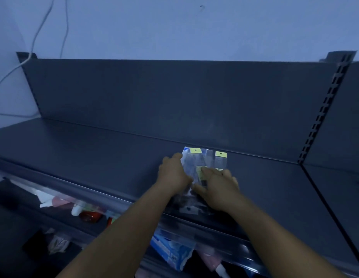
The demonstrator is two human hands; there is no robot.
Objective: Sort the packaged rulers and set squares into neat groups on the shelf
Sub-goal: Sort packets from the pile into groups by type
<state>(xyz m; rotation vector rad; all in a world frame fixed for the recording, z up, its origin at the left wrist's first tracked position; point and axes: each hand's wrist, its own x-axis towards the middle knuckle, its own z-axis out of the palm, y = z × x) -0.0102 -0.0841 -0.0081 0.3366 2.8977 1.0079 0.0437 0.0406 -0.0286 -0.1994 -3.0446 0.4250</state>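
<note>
dim bluish light falls on a dark metal shelf [94, 149] with a tall back panel [174, 101]. clear packets [196, 167] with yellow header cards lie toward the back edge, right of the middle, overlapping; one packet [220, 160] sits just beside them. left hand [173, 173] rests flat on the pile's left side, fingers relaxed. right hand [218, 186] presses on the near end; whether it pinches a packet i cannot tell. best to hold the pile steady, slide one packet free, and square the headers against the back edge.
</note>
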